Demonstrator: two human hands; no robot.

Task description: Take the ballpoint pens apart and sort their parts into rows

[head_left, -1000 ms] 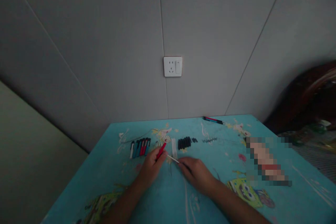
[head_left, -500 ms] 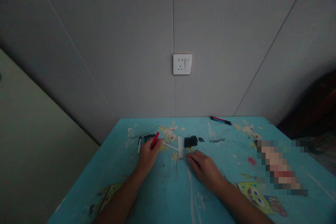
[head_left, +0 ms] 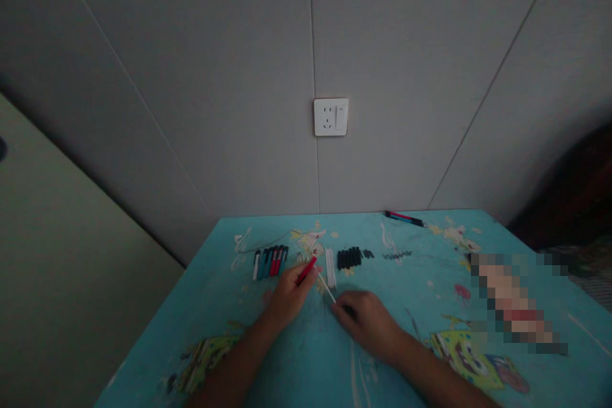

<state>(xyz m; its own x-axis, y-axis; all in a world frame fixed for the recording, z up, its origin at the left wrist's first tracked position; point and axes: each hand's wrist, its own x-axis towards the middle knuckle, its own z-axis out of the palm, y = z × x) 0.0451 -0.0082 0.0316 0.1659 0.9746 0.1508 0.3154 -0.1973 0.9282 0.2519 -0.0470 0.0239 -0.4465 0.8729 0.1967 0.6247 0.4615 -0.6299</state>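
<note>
My left hand (head_left: 291, 290) is closed around a red pen barrel (head_left: 306, 271) that tilts up to the right. A thin white pen refill (head_left: 326, 285) slants from my left fingertips down to my right hand (head_left: 366, 319). The fingers of my right hand pinch its lower end. Just beyond my hands lies a row of white refills (head_left: 330, 268), side by side. Left of them are several pen barrels (head_left: 271, 262) in white, teal and red with dark ends. To the right sit several short black tubes (head_left: 349, 258).
Small black pieces (head_left: 368, 254) lie beside the tubes, and a row of tiny dark coils (head_left: 397, 255) farther right. Two pens (head_left: 404, 218) rest near the wall. A blurred-out object (head_left: 516, 306) is on the right of the blue patterned table (head_left: 306, 370). A socket (head_left: 331, 117) is on the wall.
My left hand has moved right and toward me with the red barrel, uncovering the row of barrels. My right hand has drawn slightly nearer me and now grips the refill's lower end.
</note>
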